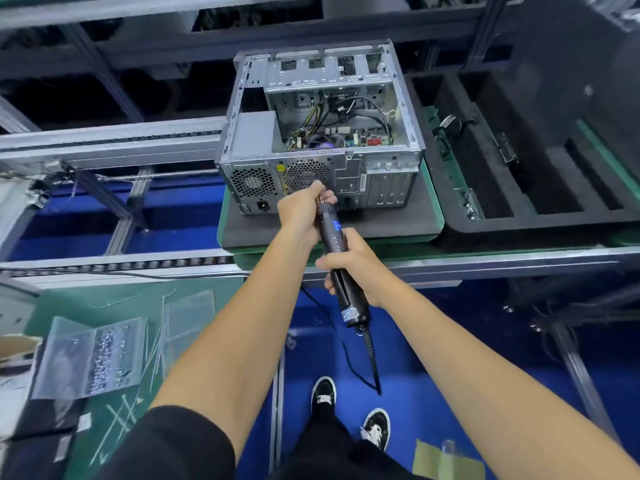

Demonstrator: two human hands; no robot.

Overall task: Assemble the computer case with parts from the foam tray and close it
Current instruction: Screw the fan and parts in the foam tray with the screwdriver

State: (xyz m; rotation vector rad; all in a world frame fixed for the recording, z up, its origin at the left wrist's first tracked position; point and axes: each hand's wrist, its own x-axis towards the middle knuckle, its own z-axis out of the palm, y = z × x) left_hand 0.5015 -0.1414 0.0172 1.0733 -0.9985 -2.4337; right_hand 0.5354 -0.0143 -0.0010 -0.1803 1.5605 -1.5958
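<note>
The open metal computer case (322,133) lies on a dark foam pad (398,220), its rear panel facing me and cables and a motherboard showing inside. A black electric screwdriver (334,237) points at the rear panel near the round fan grille (304,174). My left hand (304,209) is closed around the tool's front end by the bit. My right hand (353,265) grips the tool's body lower down. The bit tip is hidden behind my left hand. The black foam tray (519,220) lies to the right of the case.
A few small parts (450,128) lie in the foam tray's slots. Conveyor rails (114,261) run left to right in front of the case. Bags of screws (90,355) lie on the green bench at lower left. The tool's cord (372,362) hangs over the blue floor by my feet.
</note>
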